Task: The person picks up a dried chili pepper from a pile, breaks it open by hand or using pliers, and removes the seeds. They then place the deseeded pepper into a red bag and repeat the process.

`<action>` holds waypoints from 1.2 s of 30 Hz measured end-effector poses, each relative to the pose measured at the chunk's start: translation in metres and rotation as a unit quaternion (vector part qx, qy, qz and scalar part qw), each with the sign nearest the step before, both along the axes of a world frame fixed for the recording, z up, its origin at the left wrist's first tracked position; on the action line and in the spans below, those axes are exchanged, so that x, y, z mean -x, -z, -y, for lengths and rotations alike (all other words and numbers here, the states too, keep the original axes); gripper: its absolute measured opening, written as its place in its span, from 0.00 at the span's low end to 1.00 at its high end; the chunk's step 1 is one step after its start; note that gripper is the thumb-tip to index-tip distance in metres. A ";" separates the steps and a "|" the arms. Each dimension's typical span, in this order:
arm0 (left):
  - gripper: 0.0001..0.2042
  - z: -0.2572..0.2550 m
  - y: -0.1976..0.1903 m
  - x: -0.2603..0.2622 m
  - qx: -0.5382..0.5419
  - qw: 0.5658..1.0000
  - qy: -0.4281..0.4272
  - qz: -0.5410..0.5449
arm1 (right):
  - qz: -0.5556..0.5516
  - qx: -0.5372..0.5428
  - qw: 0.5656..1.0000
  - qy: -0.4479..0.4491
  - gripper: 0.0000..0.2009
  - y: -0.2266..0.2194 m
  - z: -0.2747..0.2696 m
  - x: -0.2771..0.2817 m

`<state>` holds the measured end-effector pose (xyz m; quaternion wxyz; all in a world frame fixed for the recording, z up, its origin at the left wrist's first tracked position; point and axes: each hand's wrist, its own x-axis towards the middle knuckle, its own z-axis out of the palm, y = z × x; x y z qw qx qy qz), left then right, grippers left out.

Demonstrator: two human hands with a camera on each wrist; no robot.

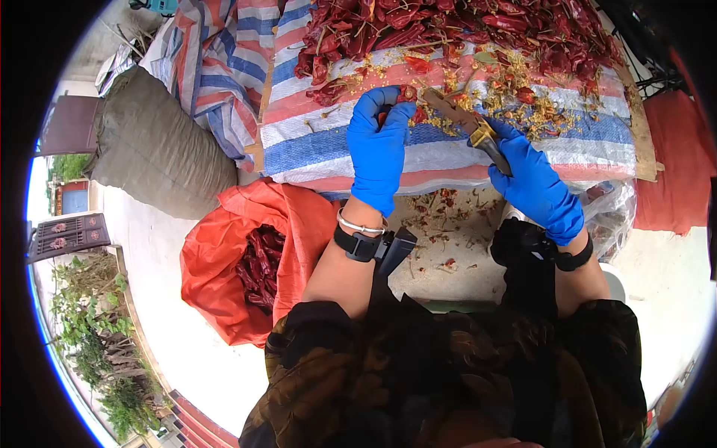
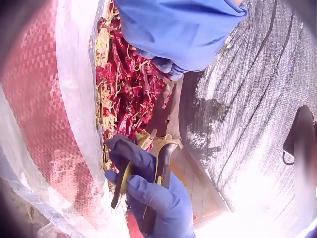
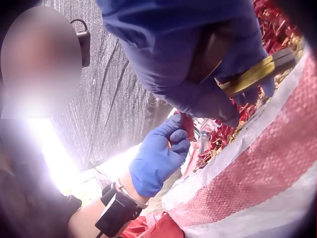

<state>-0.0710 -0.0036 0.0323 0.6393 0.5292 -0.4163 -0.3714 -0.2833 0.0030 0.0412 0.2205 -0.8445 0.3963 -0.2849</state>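
Both hands wear blue gloves above a striped woven sheet. The left hand (image 1: pixel 379 153) pinches a dried red chili pepper (image 1: pixel 407 92), with another bit of red showing at its palm. Facing it, the right hand (image 1: pixel 536 183) grips scissors (image 1: pixel 457 113) with rusty-brown blades and black-and-yellow handles. Their blades point toward the chili, just right of the left fingertips. In the left wrist view, the scissors' two handles (image 2: pixel 162 171) stand apart within the right hand's fingers. The right wrist view shows the left hand (image 3: pixel 158 161) holding the red chili (image 3: pixel 187 124) near its fingertips.
A large heap of dried red chilies (image 1: pixel 455 30) covers the far part of the striped sheet (image 1: pixel 314 153), with yellow seeds (image 1: pixel 523 104) scattered nearer. An open red sack (image 1: pixel 216 261) containing chilies stands at lower left. Behind it leans a full grey sack (image 1: pixel 160 142).
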 end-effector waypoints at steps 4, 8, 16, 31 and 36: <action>0.06 0.001 0.006 0.003 0.011 0.997 -0.019 0.070 | -0.079 0.013 0.996 0.023 0.11 -0.002 0.001 -0.005; 0.06 0.002 0.007 0.003 0.076 0.987 -0.027 0.140 | -0.082 0.034 0.995 0.040 0.09 0.005 0.004 -0.004; 0.08 0.005 0.013 -0.002 0.136 0.968 0.000 0.213 | -0.083 0.062 0.994 0.038 0.11 0.000 0.003 -0.007; 0.09 0.011 0.017 -0.022 0.091 0.926 0.124 0.345 | -0.148 0.097 0.983 0.040 0.13 0.008 0.004 -0.003; 0.09 0.009 0.015 -0.021 0.071 0.925 0.145 0.344 | -0.153 0.105 0.982 0.030 0.18 0.001 0.003 -0.004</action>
